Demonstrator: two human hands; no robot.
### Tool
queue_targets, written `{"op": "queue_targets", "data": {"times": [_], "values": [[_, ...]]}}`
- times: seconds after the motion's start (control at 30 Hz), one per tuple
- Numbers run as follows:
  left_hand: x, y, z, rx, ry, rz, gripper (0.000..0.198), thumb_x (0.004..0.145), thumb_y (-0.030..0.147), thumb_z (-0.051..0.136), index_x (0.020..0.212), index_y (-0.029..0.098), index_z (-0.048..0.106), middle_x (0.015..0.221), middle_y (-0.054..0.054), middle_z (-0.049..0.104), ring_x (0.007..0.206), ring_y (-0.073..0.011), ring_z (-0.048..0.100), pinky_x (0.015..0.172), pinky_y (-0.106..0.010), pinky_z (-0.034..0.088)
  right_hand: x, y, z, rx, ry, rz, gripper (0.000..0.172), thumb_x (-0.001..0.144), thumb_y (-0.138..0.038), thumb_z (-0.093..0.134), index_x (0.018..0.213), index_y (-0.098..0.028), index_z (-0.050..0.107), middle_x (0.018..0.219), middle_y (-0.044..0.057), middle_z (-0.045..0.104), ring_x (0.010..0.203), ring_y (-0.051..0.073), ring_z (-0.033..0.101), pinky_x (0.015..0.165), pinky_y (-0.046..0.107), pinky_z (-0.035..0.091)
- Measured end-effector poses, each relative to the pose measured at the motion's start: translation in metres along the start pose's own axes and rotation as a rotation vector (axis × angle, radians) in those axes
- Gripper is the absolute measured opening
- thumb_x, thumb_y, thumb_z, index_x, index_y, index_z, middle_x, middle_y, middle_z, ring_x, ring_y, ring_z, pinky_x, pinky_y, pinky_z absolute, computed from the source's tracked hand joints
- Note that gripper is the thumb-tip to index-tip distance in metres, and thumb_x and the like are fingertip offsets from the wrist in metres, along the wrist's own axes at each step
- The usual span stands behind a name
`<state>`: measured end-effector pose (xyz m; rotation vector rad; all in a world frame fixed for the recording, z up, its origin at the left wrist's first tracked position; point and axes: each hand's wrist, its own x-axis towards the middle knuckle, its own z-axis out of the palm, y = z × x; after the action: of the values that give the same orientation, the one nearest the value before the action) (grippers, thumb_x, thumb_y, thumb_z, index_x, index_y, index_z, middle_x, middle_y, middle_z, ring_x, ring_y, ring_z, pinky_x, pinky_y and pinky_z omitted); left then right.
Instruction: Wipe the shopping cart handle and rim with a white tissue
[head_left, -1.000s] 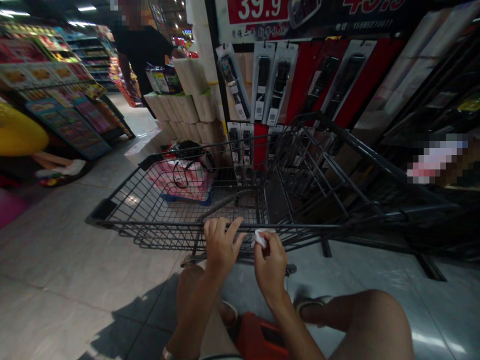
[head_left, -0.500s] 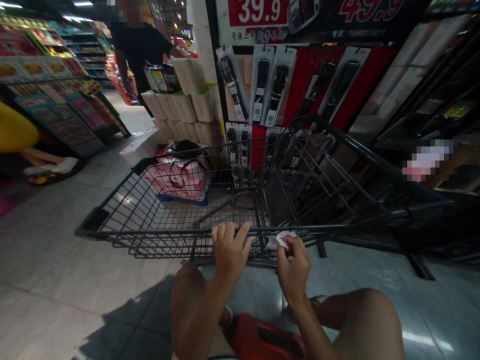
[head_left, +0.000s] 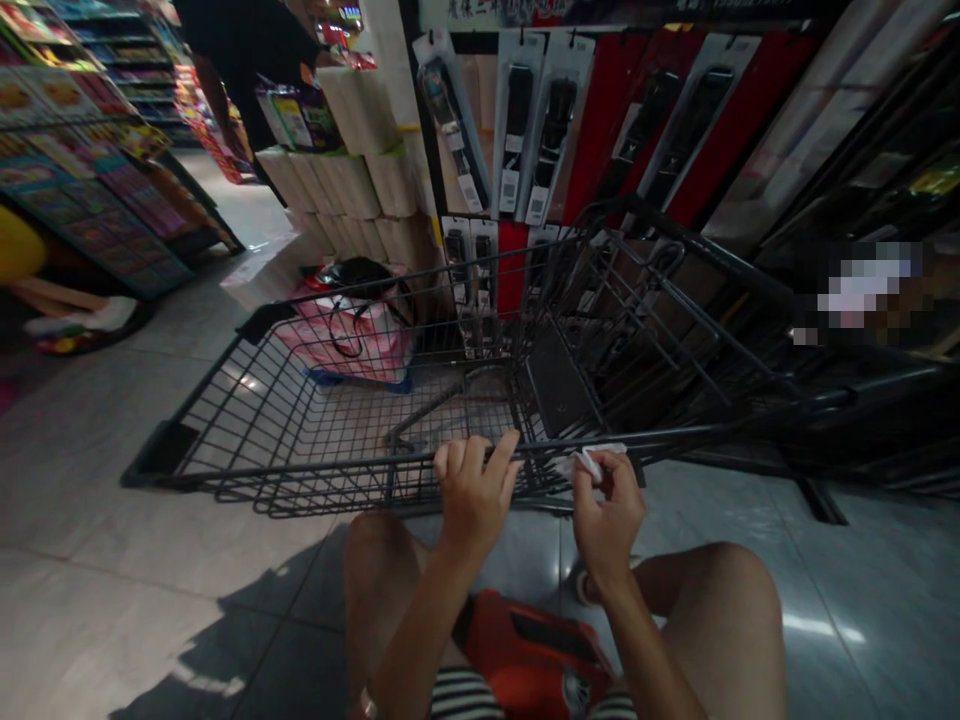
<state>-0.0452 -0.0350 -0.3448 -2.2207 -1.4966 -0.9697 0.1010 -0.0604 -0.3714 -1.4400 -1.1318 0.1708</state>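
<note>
The black wire shopping cart [head_left: 559, 385] is held at its near rail [head_left: 300, 468] by the left hand [head_left: 474, 490], fingers bent. At this rail, to the right, a thin, crumpled white tissue [head_left: 589, 463] is pinched by the right hand [head_left: 611, 508]. Smooth grey tiles [head_left: 150, 530] are laid below. On the far side, long watch packs [head_left: 517, 130] are hung.

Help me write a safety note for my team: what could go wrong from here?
The tissue pinched in the right hand has loose edges beside the cart's wire side, so it might snag or tear.
The left hand has its fingers over the rail; they might get knocked if the cart shifts.
The left knee appears close to the cart and could be bumped.
</note>
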Motion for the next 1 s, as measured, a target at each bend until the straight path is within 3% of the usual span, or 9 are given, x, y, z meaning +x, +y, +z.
{"op": "queue_targets", "data": {"times": [0.23, 0.4, 0.53, 0.73, 1.0], "values": [[0.002, -0.003, 0.002, 0.007, 0.010, 0.011, 0.025, 0.084, 0.031, 0.061, 0.107, 0.021, 0.063, 0.080, -0.004, 0.054, 0.079, -0.0207, 0.043, 0.081, -0.035, 0.031, -0.031, 0.026, 0.024, -0.033, -0.253, 0.018, 0.012, 0.083, -0.016, 0.046, 0.086, -0.019, 0.057, 0.080, 0.003, 0.057, 0.072, 0.015, 0.055, 0.065, 0.026, 0.044], [0.000, -0.003, 0.002, 0.010, 0.007, 0.016, 0.025, 0.085, 0.031, 0.059, 0.107, 0.021, 0.063, 0.080, -0.004, 0.053, 0.079, -0.0207, 0.044, 0.081, -0.035, 0.031, -0.056, 0.048, 0.037, -0.062, -0.316, 0.062, 0.016, 0.081, -0.018, 0.047, 0.088, -0.020, 0.061, 0.084, 0.005, 0.061, 0.077, 0.017, 0.057, 0.069, 0.028, 0.044], [-0.001, -0.002, 0.002, 0.006, 0.005, 0.013, 0.025, 0.084, 0.032, 0.060, 0.107, 0.021, 0.063, 0.079, -0.004, 0.053, 0.079, -0.0207, 0.043, 0.081, -0.035, 0.031, -0.057, 0.061, 0.026, -0.086, -0.269, 0.155, 0.015, 0.079, -0.022, 0.050, 0.086, -0.019, 0.063, 0.082, 0.005, 0.062, 0.076, 0.018, 0.058, 0.071, 0.030, 0.045], [0.000, 0.001, 0.002, -0.003, 0.014, -0.001, 0.026, 0.081, 0.028, 0.065, 0.106, 0.022, 0.063, 0.080, -0.003, 0.054, 0.080, -0.0208, 0.044, 0.082, -0.035, 0.031, -0.041, 0.073, -0.001, -0.095, -0.055, 0.392, 0.025, 0.078, -0.036, 0.055, 0.089, -0.014, 0.062, 0.081, 0.007, 0.064, 0.067, 0.018, 0.057, 0.063, 0.030, 0.045], [0.001, 0.002, 0.001, 0.022, 0.001, 0.002, 0.025, 0.083, 0.029, 0.062, 0.106, 0.022, 0.064, 0.079, -0.004, 0.054, 0.079, -0.0205, 0.045, 0.080, -0.036, 0.032, -0.043, 0.046, 0.035, 0.110, -0.034, 0.607, 0.031, 0.077, -0.044, 0.054, 0.088, -0.015, 0.056, 0.067, -0.001, 0.059, 0.048, 0.012, 0.052, 0.048, 0.025, 0.044]]}}
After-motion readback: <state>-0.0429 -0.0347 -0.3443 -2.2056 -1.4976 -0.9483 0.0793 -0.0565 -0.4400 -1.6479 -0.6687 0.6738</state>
